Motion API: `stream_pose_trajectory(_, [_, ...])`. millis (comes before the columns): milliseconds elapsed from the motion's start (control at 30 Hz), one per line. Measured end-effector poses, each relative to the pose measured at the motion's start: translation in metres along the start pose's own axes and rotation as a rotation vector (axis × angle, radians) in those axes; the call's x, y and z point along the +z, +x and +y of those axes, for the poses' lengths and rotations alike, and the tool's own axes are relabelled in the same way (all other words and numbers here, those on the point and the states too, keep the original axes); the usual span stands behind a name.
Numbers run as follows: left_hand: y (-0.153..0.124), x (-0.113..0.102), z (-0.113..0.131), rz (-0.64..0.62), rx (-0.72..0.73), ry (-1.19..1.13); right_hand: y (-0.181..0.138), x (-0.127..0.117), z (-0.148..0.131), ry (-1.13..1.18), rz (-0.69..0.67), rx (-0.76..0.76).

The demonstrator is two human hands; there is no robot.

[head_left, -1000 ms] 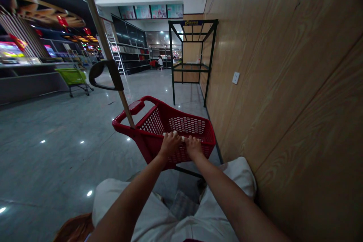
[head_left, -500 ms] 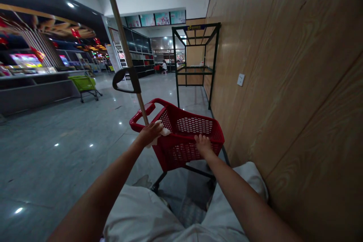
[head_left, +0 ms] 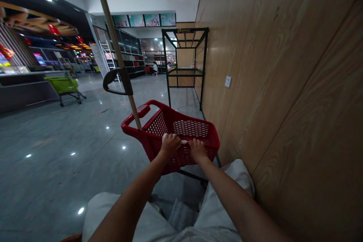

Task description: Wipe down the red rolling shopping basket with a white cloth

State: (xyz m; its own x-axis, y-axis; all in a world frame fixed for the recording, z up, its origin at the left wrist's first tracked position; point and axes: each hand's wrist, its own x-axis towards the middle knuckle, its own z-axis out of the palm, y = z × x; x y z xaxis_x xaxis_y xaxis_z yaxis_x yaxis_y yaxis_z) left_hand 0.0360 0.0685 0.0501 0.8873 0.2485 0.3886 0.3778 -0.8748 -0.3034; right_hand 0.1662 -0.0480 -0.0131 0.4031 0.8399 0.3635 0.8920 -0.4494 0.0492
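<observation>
A red plastic shopping cart with perforated basket walls stands in front of my knees. On its near rim my left hand presses a white cloth, fingers closed over it; most of the cloth is hidden under the hand. Close beside it, my right hand grips the same rim with its fingers curled over the edge. A tall pole rises at the cart's handle end, carrying a black loop handle.
A wood-panelled wall with a socket runs along the right. Beyond the cart stands a dark metal frame rack. Further left is a green shopping cart by a counter. A person crouches far back near shelves.
My left hand has slid the cloth along the near rim, from the handle end rightward to beside my right hand. The right hand stays on the rim. The view has shifted slightly right.
</observation>
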Motion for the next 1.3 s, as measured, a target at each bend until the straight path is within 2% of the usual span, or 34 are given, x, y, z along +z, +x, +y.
stream_pose_trajectory(100, [-0.01,-0.013,-0.038,-0.021,0.067,0.044,0.001,-0.008,0.004,0.005,-0.054,-0.014])
stream_pose_trajectory(167, [-0.017,-0.021,-0.062,-0.016,0.052,0.066,0.001,-0.013,0.004,0.021,-0.077,0.0])
stream_pose_trajectory(267, [-0.023,-0.026,-0.07,-0.005,-0.011,0.059,0.0,-0.017,0.001,0.057,-0.1,0.02])
stream_pose_trajectory(333, [-0.022,-0.023,-0.055,0.015,-0.053,0.033,-0.002,-0.018,-0.002,0.086,-0.12,0.008])
stream_pose_trajectory(533, [-0.007,0.006,0.022,0.043,-0.036,-0.045,-0.005,-0.02,-0.013,0.107,-0.151,-0.018])
stream_pose_trajectory(633, [-0.003,0.015,0.03,0.033,-0.005,-0.041,-0.004,-0.02,-0.013,0.1,-0.133,-0.03])
stream_pose_trajectory(700, [-0.006,0.013,0.015,0.013,0.06,-0.028,-0.002,-0.02,-0.01,0.1,-0.132,-0.055])
stream_pose_trajectory(767, [-0.013,0.007,-0.013,-0.007,0.084,-0.007,0.001,-0.019,-0.004,0.104,-0.134,-0.075])
stream_pose_trajectory(867, [-0.027,-0.008,-0.058,0.002,0.095,0.013,0.007,-0.015,0.007,0.104,-0.135,-0.086])
stream_pose_trajectory(967, [-0.037,-0.025,-0.09,0.031,0.201,-0.001,0.013,-0.007,0.02,0.09,-0.144,-0.087])
stream_pose_trajectory(1200, [-0.055,-0.061,-0.116,0.085,0.379,-0.044,0.029,0.006,0.058,0.077,-0.165,-0.128])
stream_pose_trajectory(1300, [-0.068,-0.074,-0.137,0.108,0.408,-0.052,0.035,0.003,0.075,0.058,-0.221,-0.056])
